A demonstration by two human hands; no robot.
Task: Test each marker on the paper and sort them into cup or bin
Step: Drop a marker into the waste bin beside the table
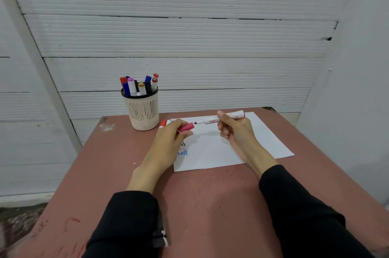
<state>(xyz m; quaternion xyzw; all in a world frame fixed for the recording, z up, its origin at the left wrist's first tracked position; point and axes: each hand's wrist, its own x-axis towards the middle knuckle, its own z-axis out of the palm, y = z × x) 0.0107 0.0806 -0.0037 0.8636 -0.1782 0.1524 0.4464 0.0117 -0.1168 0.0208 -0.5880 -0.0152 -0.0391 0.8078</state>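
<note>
A: Biggest first. What's sitting where?

B: Reddish-brown table is filling the lower frame, white ribbed wall panels are standing behind it. White paper is lying on the table's far right part, and handwritten "test" words are showing near its left edge, partly under the left hand.

A: Arms?

B: Both are reaching in from the bottom in black sleeves. Left hand is hovering over the paper's left edge, right hand is hovering above the middle of the sheet.

A: Cup?

B: Cream slotted cup is standing on the table's far left, just left of the paper, and it's holding a bunch of capped markers upright.

A: Grips, quick.

B: Right hand is grasping an uncapped pink marker, fingers curled round the barrel, tip pointing left toward the other hand, held above the paper. Left hand is pinching the pink cap between thumb and fingers, just off the tip, not touching it.

A: Anything smaller?

B: Loose markers are lying behind the left hand, between cup and paper. Count, can't tell.
</note>
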